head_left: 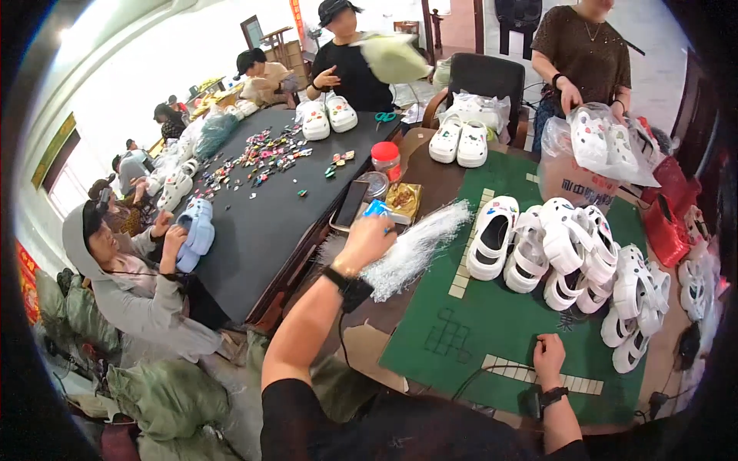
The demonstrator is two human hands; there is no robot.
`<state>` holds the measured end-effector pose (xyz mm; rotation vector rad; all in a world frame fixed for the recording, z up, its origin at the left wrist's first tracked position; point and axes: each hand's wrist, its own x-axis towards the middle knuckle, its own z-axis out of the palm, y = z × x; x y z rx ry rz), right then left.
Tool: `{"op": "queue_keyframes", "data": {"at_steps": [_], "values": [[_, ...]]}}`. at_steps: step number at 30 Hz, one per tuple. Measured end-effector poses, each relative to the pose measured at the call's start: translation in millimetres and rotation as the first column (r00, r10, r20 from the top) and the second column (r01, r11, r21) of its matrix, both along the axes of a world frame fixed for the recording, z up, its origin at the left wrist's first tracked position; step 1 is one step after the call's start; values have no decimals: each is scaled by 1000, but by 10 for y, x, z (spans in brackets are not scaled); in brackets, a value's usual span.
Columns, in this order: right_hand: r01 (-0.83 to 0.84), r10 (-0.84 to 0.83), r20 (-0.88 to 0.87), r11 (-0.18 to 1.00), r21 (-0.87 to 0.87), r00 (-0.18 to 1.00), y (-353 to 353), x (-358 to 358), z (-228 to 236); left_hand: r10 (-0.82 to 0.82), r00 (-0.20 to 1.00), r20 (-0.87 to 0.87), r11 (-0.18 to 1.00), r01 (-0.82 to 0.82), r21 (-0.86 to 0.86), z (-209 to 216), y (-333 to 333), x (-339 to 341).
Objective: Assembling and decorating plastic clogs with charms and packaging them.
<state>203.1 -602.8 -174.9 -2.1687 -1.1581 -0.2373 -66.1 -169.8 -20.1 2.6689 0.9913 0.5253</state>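
Note:
My left hand [370,240] reaches over a bundle of thin white plastic strands [421,250]. Its fingers are closed on a small blue object [377,209], mostly covered by the hand, beside a gold box [403,201]. On the green mat [419,369] rests my right hand [549,356], curled into a fist, with nothing showing in it. Beyond it stand several pairs of white clogs with small charms, some stacked; the nearest to the bundle is a single white clog [493,238].
A red-lidded jar [386,160] and a phone [352,203] are near my left hand. Colourful charms [265,154] are strewn over the dark table [254,238]. One person holds blue clogs [196,234]; another handles bagged clogs [603,138]. A cable [492,369] crosses the mat.

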Motion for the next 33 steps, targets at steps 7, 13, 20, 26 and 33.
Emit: {"op": "queue_keyframes", "data": {"at_steps": [7,13,20,26,33], "values": [[18,-17,-29,1000,24,999,45,-4,34,310,945,-105,845,-223,487,-398,856,1036],[53,-58,-72,996,-65,996,-20,-16,24,325,876,-355,852,-109,511,-896,1132,1432],[33,-39,-79,997,-69,996,48,-46,48,396,835,-382,874,-215,436,-1269,1413,1413],[46,-46,9,999,-8,999,6,-27,71,373,865,-334,901,-252,353,-1159,1268,1658],[14,-14,-12,1000,-18,1000,53,-34,54,395,871,-292,887,-279,367,-1278,1370,1527]]}}
